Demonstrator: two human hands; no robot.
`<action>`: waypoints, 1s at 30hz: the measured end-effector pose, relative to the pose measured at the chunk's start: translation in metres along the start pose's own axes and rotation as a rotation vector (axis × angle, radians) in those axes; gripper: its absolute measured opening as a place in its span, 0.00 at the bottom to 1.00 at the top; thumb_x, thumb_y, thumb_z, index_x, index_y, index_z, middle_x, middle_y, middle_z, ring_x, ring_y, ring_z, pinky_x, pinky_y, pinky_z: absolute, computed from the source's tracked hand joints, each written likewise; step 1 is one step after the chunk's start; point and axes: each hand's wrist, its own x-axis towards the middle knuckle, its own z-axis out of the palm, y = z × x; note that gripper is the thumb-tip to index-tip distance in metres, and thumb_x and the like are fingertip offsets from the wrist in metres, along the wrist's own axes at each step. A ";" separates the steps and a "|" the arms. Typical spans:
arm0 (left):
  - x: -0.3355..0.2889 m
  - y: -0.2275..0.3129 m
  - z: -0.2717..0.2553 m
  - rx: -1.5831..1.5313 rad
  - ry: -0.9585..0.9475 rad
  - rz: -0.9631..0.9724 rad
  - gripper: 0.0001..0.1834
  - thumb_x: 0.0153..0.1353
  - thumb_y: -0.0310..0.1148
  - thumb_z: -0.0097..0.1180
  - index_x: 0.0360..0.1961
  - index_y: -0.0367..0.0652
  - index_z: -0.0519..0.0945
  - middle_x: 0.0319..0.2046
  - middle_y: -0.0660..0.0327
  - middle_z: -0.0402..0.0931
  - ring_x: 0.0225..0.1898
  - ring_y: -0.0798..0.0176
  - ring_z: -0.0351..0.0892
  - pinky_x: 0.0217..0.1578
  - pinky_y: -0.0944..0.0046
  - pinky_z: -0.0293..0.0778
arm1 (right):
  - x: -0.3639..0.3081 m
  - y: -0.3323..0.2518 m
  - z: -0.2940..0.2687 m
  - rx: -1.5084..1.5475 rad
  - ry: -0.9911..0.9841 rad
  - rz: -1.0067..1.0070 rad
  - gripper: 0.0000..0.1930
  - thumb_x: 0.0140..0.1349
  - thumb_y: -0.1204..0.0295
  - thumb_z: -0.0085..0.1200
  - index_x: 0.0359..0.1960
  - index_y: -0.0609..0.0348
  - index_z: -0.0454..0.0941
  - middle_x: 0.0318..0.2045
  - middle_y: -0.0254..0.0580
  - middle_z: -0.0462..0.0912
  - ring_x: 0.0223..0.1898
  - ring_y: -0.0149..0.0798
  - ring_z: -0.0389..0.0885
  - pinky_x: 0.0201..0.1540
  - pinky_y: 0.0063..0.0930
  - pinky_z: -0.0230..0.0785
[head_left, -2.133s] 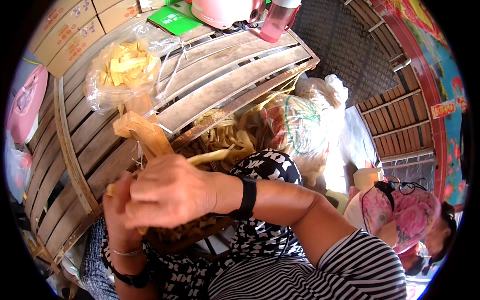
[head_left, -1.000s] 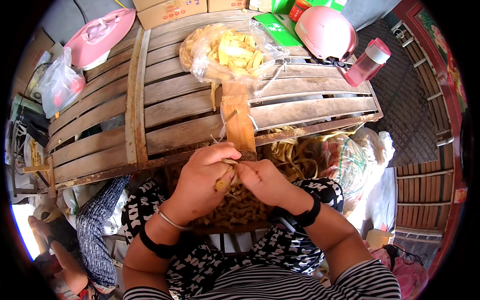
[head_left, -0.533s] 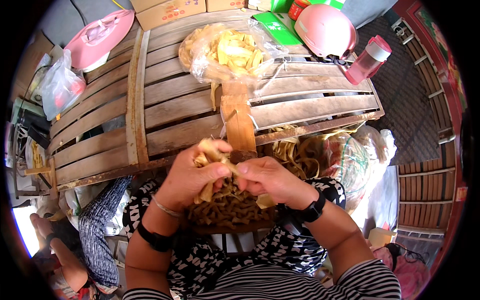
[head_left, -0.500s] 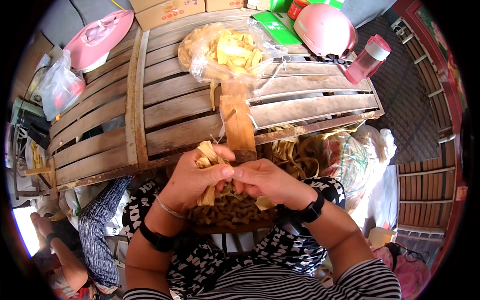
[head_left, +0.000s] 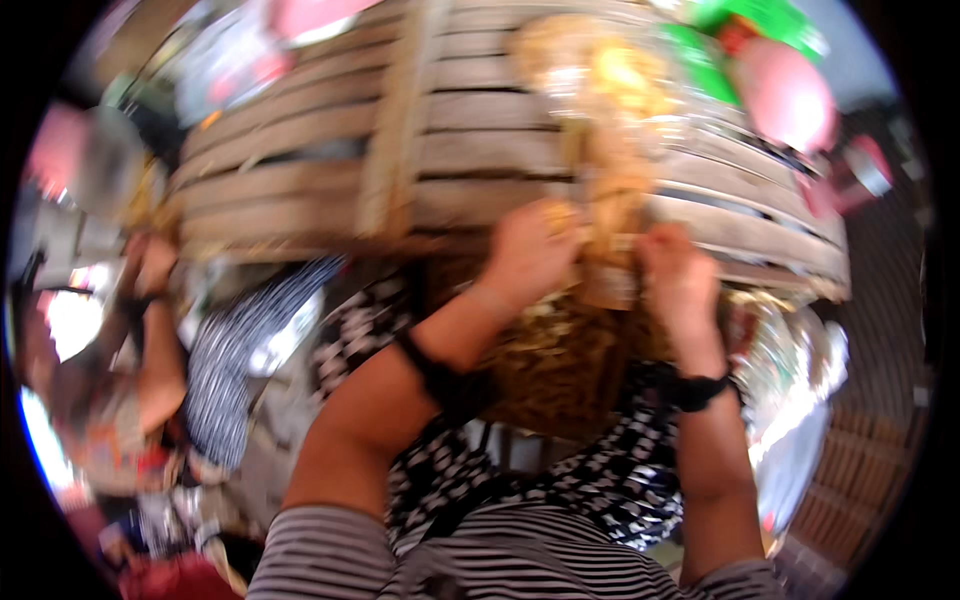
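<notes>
Motion blurs the whole view. My left hand [head_left: 535,255] is closed at the table's front edge, with a bit of pale yellow dried strip [head_left: 560,215] showing at its fingers. My right hand [head_left: 682,280] has curled fingers on the other side of an upright-grained wooden board [head_left: 612,205]; what they hold is hidden or too small to tell. Below both hands, over my lap, a mass of brownish-yellow curled strips [head_left: 560,365] fills a container. Farther back on the slats lies a clear plastic bag of yellow strips [head_left: 632,82].
The slatted wooden table [head_left: 480,150] stretches across the front. Right of the bag are a pink helmet [head_left: 785,95], a green packet [head_left: 700,60] and a pink bottle [head_left: 862,172]. Plastic sacks [head_left: 785,350] sit below right. Another person's hands [head_left: 150,262] are at the left.
The view has swung left, so the table sits farther right in it. My hands, together before, are now apart on either side of the board and farther forward.
</notes>
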 end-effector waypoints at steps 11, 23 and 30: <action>-0.040 0.065 -0.011 -0.621 -0.503 -0.508 0.10 0.57 0.31 0.52 0.33 0.35 0.79 0.25 0.58 0.79 0.25 0.66 0.76 0.29 0.64 0.74 | -0.031 -0.047 -0.043 0.391 0.107 -0.830 0.07 0.50 0.83 0.59 0.32 0.62 0.77 0.22 0.43 0.76 0.22 0.38 0.73 0.25 0.28 0.64; -0.014 0.070 -0.036 0.074 -0.340 0.472 0.10 0.53 0.39 0.56 0.27 0.44 0.78 0.26 0.56 0.76 0.29 0.54 0.79 0.28 0.56 0.74 | -0.042 -0.018 -0.036 1.365 -0.387 0.386 0.10 0.61 0.70 0.53 0.40 0.64 0.77 0.32 0.36 0.79 0.27 0.28 0.75 0.29 0.19 0.68; -0.009 0.073 -0.041 0.221 -0.161 0.697 0.11 0.41 0.31 0.64 0.30 0.45 0.81 0.33 0.60 0.77 0.29 0.58 0.79 0.29 0.63 0.77 | -0.035 -0.047 -0.024 1.753 -0.756 0.744 0.09 0.61 0.68 0.56 0.39 0.61 0.76 0.24 0.31 0.78 0.15 0.19 0.65 0.16 0.11 0.53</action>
